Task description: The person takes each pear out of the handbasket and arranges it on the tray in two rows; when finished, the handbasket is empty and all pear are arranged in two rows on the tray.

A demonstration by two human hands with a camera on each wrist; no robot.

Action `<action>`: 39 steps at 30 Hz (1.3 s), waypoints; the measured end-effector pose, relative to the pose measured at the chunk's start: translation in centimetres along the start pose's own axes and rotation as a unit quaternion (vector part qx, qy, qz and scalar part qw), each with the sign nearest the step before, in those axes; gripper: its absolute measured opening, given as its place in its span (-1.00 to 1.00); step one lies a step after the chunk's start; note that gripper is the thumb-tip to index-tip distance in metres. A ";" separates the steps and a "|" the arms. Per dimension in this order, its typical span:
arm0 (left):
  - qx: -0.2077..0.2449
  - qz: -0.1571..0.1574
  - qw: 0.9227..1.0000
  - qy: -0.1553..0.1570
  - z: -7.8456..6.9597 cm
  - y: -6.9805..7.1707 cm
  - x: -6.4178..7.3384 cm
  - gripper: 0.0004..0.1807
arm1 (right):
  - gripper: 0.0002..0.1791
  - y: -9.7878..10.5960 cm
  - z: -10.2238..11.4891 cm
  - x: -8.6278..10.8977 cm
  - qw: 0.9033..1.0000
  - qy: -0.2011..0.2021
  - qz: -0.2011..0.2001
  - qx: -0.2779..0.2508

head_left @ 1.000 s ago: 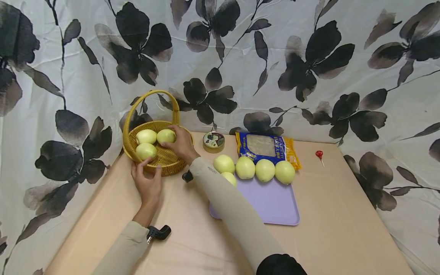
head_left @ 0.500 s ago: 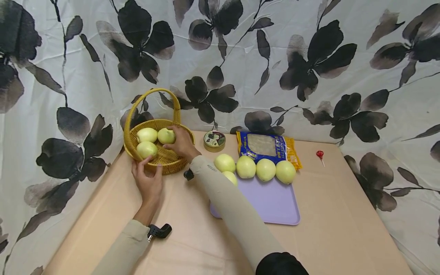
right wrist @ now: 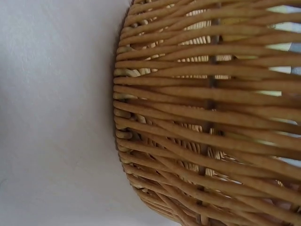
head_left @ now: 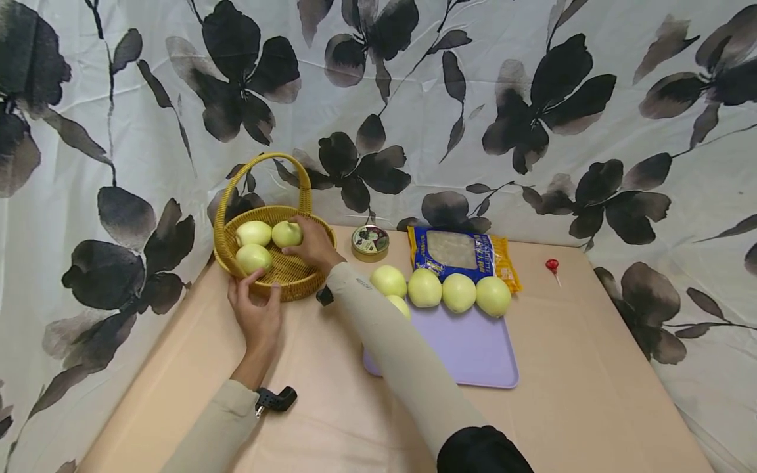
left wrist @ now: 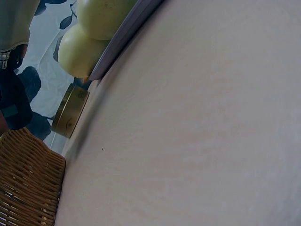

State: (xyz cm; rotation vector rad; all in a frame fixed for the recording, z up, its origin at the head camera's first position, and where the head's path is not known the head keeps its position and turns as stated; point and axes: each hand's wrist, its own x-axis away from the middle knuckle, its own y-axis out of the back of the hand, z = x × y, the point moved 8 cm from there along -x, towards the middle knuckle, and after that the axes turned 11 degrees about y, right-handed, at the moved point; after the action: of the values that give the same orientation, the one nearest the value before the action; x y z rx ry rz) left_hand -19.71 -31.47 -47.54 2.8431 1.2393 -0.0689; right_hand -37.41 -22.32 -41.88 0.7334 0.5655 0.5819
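A yellow wicker basket (head_left: pixel 296 289) with a tall handle stands at the table's back left, with three pale green apples inside. My right hand (head_left: pixel 315 247) reaches over its right side and grips the rightmost apple (head_left: pixel 284 234) between thumb and fingers. The other two, a back apple (head_left: pixel 253 234) and a front apple (head_left: pixel 254 259), lie to its left. My left hand (head_left: pixel 257 318) holds the basket's front rim, fingertips over the edge beside the front apple. The right wrist view shows only woven basket wall (right wrist: pixel 207 113) and tabletop; neither wrist view shows fingers.
Several more apples (head_left: pixel 458 293) line the back of a lilac tray (head_left: pixel 473 355), partly behind my right sleeve. A round tin (head_left: pixel 369 243) stands right of the basket. Behind the tray lies a blue and yellow packet (head_left: pixel 452 253); a red lollipop (head_left: pixel 552 266) is farther right.
Both hands stay where they were on the apple and the basket rim. Only a slight shift of the whole head view shows.
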 end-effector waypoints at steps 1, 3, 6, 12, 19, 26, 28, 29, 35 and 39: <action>-0.004 -0.002 1.000 0.001 0.0 0.1 0.0 -0.52 | -0.23 -0.1 0.0 0.0 1.000 0.001 0.002 0.003; -0.006 -0.003 1.000 0.002 0.0 0.2 0.2 -0.52 | -0.25 -0.3 0.0 0.0 1.000 0.001 0.001 0.011; 0.003 -0.002 1.000 -0.002 -1.3 0.2 0.8 -0.53 | -0.27 -0.1 0.2 0.1 1.000 0.002 -0.018 0.021; 0.001 -0.002 1.000 -0.007 -0.8 0.1 0.2 -0.54 | -0.26 0.1 0.3 0.0 0.999 -0.015 -0.024 0.030; 0.000 -0.006 1.000 -0.003 -0.2 0.3 -0.2 -0.53 | -0.26 -0.6 0.1 -0.1 0.999 -0.028 0.006 0.044; -0.004 -0.005 1.000 -0.007 -0.2 0.5 -0.1 -0.53 | -0.38 -1.0 0.3 0.0 0.998 -0.028 0.009 0.053; -0.010 -0.006 1.000 -0.003 -0.2 0.7 0.0 -0.53 | -0.42 -1.2 0.7 0.0 0.998 -0.012 0.014 0.061; -0.013 -0.007 1.000 -0.002 -0.2 0.8 0.0 -0.53 | -0.43 -1.2 0.9 0.0 0.998 -0.003 0.015 0.067; -0.008 -0.015 1.000 -0.004 -0.3 0.9 0.0 -0.54 | -0.41 -1.3 1.5 0.1 0.997 0.022 0.029 0.075; -0.013 -0.008 1.000 -0.003 -0.3 0.5 0.1 -0.54 | -0.35 -1.0 1.2 0.5 0.995 0.007 0.040 0.091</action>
State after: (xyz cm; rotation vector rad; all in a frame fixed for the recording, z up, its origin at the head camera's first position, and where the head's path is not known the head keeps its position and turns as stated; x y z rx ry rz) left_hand -19.31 -31.74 -47.18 2.8087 1.2538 -0.0614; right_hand -36.01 -23.11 -42.03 0.9277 0.6089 0.6151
